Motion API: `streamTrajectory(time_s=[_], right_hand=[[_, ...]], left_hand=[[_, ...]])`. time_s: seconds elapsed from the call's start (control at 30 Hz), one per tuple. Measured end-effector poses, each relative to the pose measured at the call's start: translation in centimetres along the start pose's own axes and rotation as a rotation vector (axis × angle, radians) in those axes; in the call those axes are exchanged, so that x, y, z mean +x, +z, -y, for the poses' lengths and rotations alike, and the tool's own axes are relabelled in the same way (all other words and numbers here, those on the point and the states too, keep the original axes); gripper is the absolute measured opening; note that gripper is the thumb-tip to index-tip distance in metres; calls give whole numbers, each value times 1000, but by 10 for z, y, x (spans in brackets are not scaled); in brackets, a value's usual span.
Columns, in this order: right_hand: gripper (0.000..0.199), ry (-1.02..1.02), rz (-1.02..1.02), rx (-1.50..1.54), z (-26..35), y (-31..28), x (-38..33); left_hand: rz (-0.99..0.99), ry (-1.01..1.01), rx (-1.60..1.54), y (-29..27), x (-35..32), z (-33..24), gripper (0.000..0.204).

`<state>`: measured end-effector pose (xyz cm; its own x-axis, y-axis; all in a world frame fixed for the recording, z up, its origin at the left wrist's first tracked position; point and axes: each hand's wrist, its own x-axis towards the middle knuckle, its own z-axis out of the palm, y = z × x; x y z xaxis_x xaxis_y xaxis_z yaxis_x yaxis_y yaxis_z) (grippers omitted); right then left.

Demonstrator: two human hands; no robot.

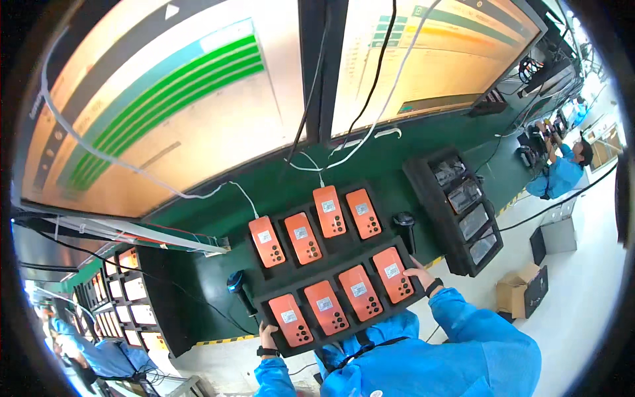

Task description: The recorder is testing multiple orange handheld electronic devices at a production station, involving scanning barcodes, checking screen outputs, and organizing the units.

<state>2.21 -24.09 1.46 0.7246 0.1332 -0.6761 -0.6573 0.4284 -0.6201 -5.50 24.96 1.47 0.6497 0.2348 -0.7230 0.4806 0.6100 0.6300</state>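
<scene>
Evidently, the black tray (390, 313) is spanning the gap between left hand (268, 337) and right hand (422, 273), neither nearer, its long axis running roughly from eight toward two o'clock, fingers gripping both ends. Four orange phones (324, 316) are lying in it; a rear tray (337, 249) is sitting at eleven o'clock on the tabletop (205, 284).

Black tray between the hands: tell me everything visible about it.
The black tray is long and matte, perhaps foam or plastic. Four orange phones lie in it, backs up, side by side. It slants, right end higher in the picture, just in front of another tray of phones; whether they touch is unclear. The left hand grips its left end, the right hand its right end.
</scene>
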Motion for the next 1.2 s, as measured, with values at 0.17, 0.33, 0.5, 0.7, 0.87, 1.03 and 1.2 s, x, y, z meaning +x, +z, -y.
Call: streamTrajectory(time_s=[0.17,0.33,0.5,0.7,0.87,1.03,1.2], right_hand=[[64,-59,38,35,6,10,18],[62,-229,-105,-477,0,16,20],[56,-476,-216,-844,-10,20,7],[50,-306,-577,-724,-54,7,-75],[40,-230,-860,-436,-107,-55,-165],[33,-182,-1035,-340,-156,-157,-271],[27,-189,-1205,44,-196,-280,-373]], left_hand=[[-65,75,168,-2,33,-17,41],[-36,408,861,-6,52,-16,34],[-90,570,948,8,33,-25,41],[-68,543,1033,37,-3,-42,49],[230,394,1049,104,-26,1,35],[441,537,1245,196,-72,113,34],[784,705,1299,302,-146,247,33]])
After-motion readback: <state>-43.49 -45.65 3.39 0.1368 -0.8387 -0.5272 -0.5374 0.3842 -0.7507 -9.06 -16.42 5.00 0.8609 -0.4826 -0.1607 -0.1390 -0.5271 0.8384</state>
